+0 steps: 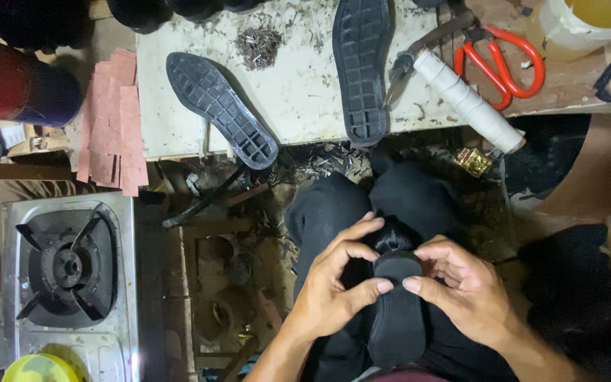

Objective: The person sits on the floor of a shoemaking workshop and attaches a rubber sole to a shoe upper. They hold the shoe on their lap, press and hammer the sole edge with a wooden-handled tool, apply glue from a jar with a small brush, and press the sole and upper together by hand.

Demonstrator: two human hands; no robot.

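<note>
Both hands work one black shoe point(396, 311) resting sole-up on the person's lap, over black trousers point(334, 212). Left hand point(330, 286) wraps the shoe's left edge, fingers point(362, 230) curled over the top and thumb pressed on the sole near its upper end – closed on the shoe. Right hand point(461, 283) grips the right edge, thumb tip just beside the left thumb, fingers bent around the side – also closed on it.

Above the lap, a pale worn surface point(298, 99) carries two loose black soles: one sole point(220, 106) lies diagonally at the left with its tip hanging over the edge, the other sole point(361, 67) lies nearly straight, also overhanging. Between them sits a small pile of nails point(258, 46). To the right – a white spool of thread point(468, 99) lying tilted, red-handled scissors point(503, 64) just beside it, a yellowish plastic container point(578, 25) at the corner. Pink sheet strips point(111, 117) are stacked at the surface's left side. A gas stove point(68, 265) stands lower left, well apart from the hands
</note>
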